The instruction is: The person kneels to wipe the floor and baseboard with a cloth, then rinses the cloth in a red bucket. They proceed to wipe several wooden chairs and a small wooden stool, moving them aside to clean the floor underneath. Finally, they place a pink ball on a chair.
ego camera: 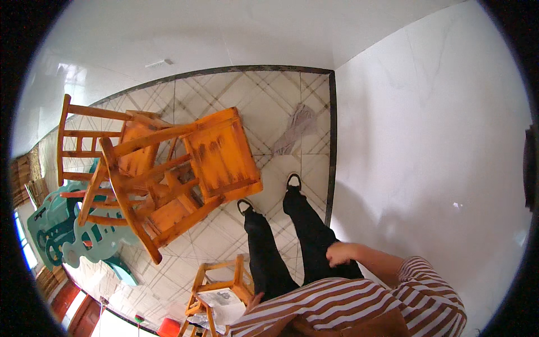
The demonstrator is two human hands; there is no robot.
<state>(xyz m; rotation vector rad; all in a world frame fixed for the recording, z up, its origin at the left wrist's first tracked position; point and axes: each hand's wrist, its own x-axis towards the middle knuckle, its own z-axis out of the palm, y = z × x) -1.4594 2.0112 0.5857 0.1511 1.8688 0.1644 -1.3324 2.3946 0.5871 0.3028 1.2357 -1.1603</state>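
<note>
My right hand (339,254) rests at my right thigh over the black trousers, fingers curled, with nothing visible in it. Only a small part of my left hand (254,301) shows beside my left thigh, mostly hidden by the striped shirt. It is nearest to a small wooden stool frame (220,266), with a printed paper sheet (219,298) beside it. In front of my feet, a crumpled greyish rag (297,128) lies on the tiled floor. To the left, orange-brown wooden chairs (223,153) stand close together, overlapping in view.
White walls (421,126) meet at a corner ahead, edged by a dark skirting strip (332,147). Behind the chairs stands teal plastic play equipment (99,242). A red plastic container (169,327) and a green-headed broom (139,319) are at lower left.
</note>
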